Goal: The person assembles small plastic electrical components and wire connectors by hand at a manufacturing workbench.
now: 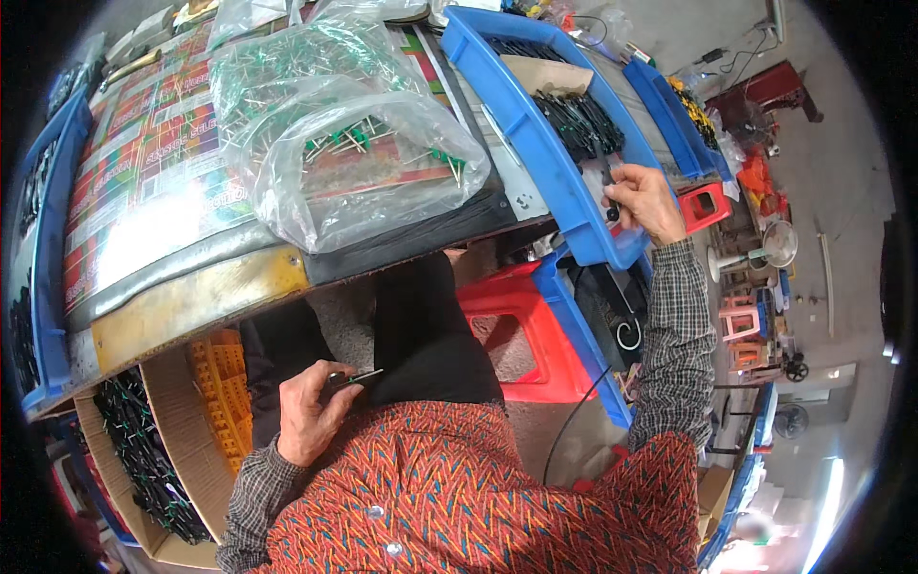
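My left hand [314, 409] is over my lap, its fingers pinched around a small dark piece with a thin metal shaft [367, 375] sticking out to the right. My right hand [646, 203] reaches into the near end of a long blue tray [559, 182] at the right of the table. Thumb and fingertips there close on a small black piece [613, 212]. Farther up the same tray lie many slender black pieces [579, 124]. A clear plastic bag [287, 196], its mouth toward me, holds many green-ended thin metal pins [356, 136].
Another blue tray [59, 258] stands at the table's left edge. Below it are a cardboard box [182, 430] of black-and-green pieces and an orange crate [220, 387]. A red stool [545, 330] sits under the right tray. A blue tray [674, 134] with yellow-ended pieces lies farther right.
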`<act>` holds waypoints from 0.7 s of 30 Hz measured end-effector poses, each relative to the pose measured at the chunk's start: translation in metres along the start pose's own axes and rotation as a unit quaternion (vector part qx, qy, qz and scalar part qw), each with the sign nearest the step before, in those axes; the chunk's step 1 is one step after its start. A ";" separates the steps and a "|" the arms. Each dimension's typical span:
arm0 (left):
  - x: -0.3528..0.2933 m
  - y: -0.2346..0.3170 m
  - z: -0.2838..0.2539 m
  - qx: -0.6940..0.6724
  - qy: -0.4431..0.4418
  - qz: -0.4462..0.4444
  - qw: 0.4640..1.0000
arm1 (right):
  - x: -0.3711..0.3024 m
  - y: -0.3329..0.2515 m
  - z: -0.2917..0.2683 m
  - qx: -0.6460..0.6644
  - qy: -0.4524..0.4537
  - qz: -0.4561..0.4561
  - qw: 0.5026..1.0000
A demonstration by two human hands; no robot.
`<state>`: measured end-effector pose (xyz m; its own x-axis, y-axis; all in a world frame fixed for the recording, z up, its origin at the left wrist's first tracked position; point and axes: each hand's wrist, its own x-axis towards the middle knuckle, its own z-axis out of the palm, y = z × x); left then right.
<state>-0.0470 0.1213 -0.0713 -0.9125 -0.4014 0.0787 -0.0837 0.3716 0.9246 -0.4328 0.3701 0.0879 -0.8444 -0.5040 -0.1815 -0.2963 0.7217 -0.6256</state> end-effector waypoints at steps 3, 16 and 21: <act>-0.001 -0.001 -0.003 -0.009 0.004 -0.006 1.000 | -0.001 0.000 0.008 0.017 0.053 -0.028 0.998; 0.004 0.003 -0.016 -0.161 0.020 -0.014 0.987 | -0.090 -0.082 0.092 0.190 -0.026 -0.095 0.977; -0.001 0.002 -0.021 -0.166 0.019 -0.030 0.985 | -0.090 -0.071 0.150 0.328 -0.157 -0.046 0.930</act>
<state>-0.0378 0.1051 -0.0620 -0.8937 -0.4477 0.0289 0.0052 0.0540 0.9985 -0.2689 0.2929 0.0350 -0.6261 -0.7375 -0.2531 0.0621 0.2764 -0.9590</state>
